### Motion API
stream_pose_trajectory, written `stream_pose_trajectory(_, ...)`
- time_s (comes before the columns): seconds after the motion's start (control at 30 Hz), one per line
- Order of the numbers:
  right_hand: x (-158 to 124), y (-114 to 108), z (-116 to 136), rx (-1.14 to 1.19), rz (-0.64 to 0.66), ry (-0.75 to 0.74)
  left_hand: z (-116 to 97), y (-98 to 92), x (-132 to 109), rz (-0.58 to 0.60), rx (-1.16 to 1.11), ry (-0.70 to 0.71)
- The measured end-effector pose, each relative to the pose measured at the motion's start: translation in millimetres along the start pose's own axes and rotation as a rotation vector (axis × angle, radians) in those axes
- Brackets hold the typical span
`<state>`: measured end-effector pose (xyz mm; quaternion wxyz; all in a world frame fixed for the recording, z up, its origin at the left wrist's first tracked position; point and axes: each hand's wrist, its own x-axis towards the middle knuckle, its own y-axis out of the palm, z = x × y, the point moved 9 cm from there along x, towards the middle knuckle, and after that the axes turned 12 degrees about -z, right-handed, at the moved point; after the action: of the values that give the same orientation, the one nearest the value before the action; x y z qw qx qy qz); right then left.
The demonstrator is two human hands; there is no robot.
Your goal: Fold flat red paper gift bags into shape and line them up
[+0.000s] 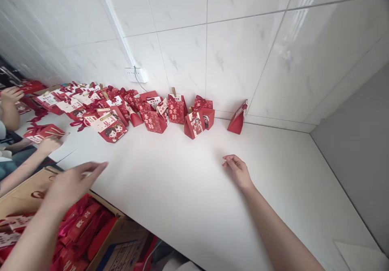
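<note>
1. Head view, left side: the left hand hangs blurred at the lower left, over the carton. Thumb and forefinger come close together at the tips; nothing clearly shows in this grip, and the blur leaves its closure uncertain.
2. Below it, at the lower left, lie the packed red boxes, the nearer goods to this hand; the lettered one visible runs from lower left to upper right.
3. Up and to the right of that hand, the cartoon-face box leans back on the bench, well apart from the fingers.
4. Head view, right side: the right hand sits right of centre, fingers curled in against the thumb, its grip showing nothing held.
5. The lone red box stands almost straight above it in the frame, apart from it, long axis upright and tipping slightly right; the right hand is clearly nearer.
</note>
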<state>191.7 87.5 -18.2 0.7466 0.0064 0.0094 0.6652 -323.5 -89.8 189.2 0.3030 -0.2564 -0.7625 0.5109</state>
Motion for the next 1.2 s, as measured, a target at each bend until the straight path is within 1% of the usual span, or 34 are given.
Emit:
stream_pose_trajectory(0.03, 0.2, 0.5, 0.2, -0.004, 0.002, -0.001, -38.8, 21.4, 10.2, 0.062, -0.029, 0.163)
stream_pose_trajectory(0.07, 0.6, 1.0, 0.6, -0.006, 0.003, -0.003, -78.7, 45.1, 17.9, 0.135, -0.107, 0.297)
stream_pose_trajectory(0.1, 1.0, 1.6, 1.0, -0.007, 0.004, -0.005, -118.5, 72.8, 21.7, 0.245, -0.183, 0.415)
stream_pose_trajectory(0.13, 1.5, 2.5, 1.6, -0.01, 0.006, -0.008, -152.7, 99.2, 26.5, 0.318, -0.237, 0.467)
stream_pose_trajectory(0.17, 2.1, 3.5, 2.5, -0.013, 0.008, -0.012, -182.0, 126.1, 31.6, 0.374, -0.274, 0.469)
stream_pose_trajectory(0.2, 2.7, 4.8, 3.6, -0.015, 0.01, -0.018, -205.9, 151.4, 37.9, 0.392, -0.31, 0.419)
stream_pose_trajectory(0.23, 3.3, 6.2, 4.8, -0.016, 0.012, -0.023, -226.3, 173.0, 44.4, 0.362, -0.356, 0.352)
stream_pose_trajectory(0.3, 4.5, 9.0, 7.3, -0.016, 0.015, -0.034, -263.2, 211.2, 47.9, 0.291, -0.381, 0.314)
stream_pose_trajectory(0.33, 5.1, 10.4, 8.3, -0.017, 0.017, -0.038, -277.0, 227.0, 46.7, 0.256, -0.395, 0.298)
stream_pose_trajectory(0.37, 5.6, 11.7, 9.2, -0.019, 0.019, -0.041, -286.7, 240.2, 44.7, 0.216, -0.408, 0.273)
stream_pose_trajectory(0.43, 6.6, 14.2, 10.5, -0.024, 0.024, -0.046, -298.3, 258.1, 39.3, 0.13, -0.432, 0.247)
stream_pose_trajectory(0.53, 7.7, 16.3, 11.3, -0.035, 0.03, -0.048, -303.8, 270.7, 32.7, 0.035, -0.505, 0.273)
stream_pose_trajectory(0.63, 8.0, 17.0, 11.9, -0.04, 0.032, -0.039, -298.6, 278.1, 33.9, 0.015, -0.569, 0.266)
stream_pose_trajectory(0.7, 7.9, 17.2, 12.2, -0.041, 0.033, -0.026, -291.9, 277.4, 37.8, -0.014, -0.584, 0.23)
stream_pose_trajectory(0.73, 7.7, 17.3, 12.4, -0.042, 0.034, -0.019, -288.1, 273.5, 39.9, -0.053, -0.592, 0.206)
stream_pose_trajectory(0.77, 7.6, 17.4, 12.7, -0.043, 0.035, -0.015, -284.2, 266.6, 41.4, -0.116, -0.603, 0.184)
stream_pose_trajectory(0.83, 7.4, 17.4, 13.2, -0.045, 0.037, -0.009, -278.6, 245.1, 40.4, -0.299, -0.623, 0.172)
stream_pose_trajectory(0.9, 7.3, 17.3, 13.3, -0.043, 0.039, -0.008, -277.9, 221.9, 32.2, -0.487, -0.619, 0.199)
stream_pose_trajectory(0.93, 7.3, 17.3, 13.3, -0.04, 0.04, -0.008, -280.8, 213.6, 26.1, -0.55, -0.601, 0.228)
stream_pose_trajectory(0.97, 7.3, 17.4, 13.2, -0.036, 0.041, -0.01, -286.3, 209.1, 19.7, -0.575, -0.573, 0.268)
stream_pose_trajectory(1.03, 7.4, 17.5, 13.0, -0.032, 0.045, -0.012, -305.3, 209.4, 5.0, -0.55, -0.519, 0.393)
stream_pose_trajectory(1.07, 7.5, 17.6, 12.8, -0.033, 0.045, -0.012, -319.2, 213.7, -4.0, -0.502, -0.503, 0.493)
stream_pose_trajectory(1.2, 8.6, 17.6, 13.6, -0.055, 0.037, -0.008, -382.0, 246.3, -50.2, -0.204, -0.48, 0.978)
